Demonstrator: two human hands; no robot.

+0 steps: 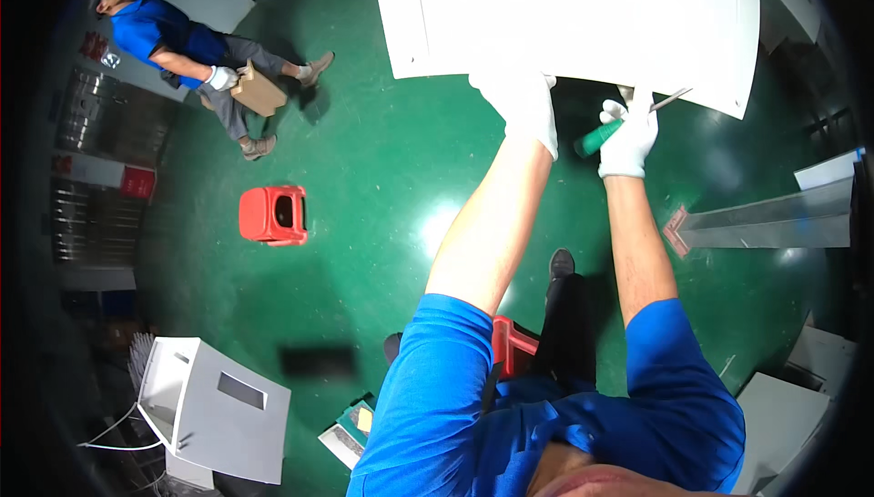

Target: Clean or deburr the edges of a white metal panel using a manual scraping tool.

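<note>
Floor [364, 178]: green, glossy, below gloved right fingers [611, 111] | red stool [259, 215]: well left of them | second red stool [502, 342]: bodyward of them | grey post [765, 226]: to their right

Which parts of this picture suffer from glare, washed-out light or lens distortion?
Head view: glare whitens a patch of floor mid-frame; the panel looks washed out, the gloved left hand nearly merging with it; the panel's right edge bows, and the picture's outer rim falls to black.

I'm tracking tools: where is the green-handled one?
In the head view, right of centre towards the top, the green-handled tool is in the gloved right hand, by the near edge of the white panel.
</note>
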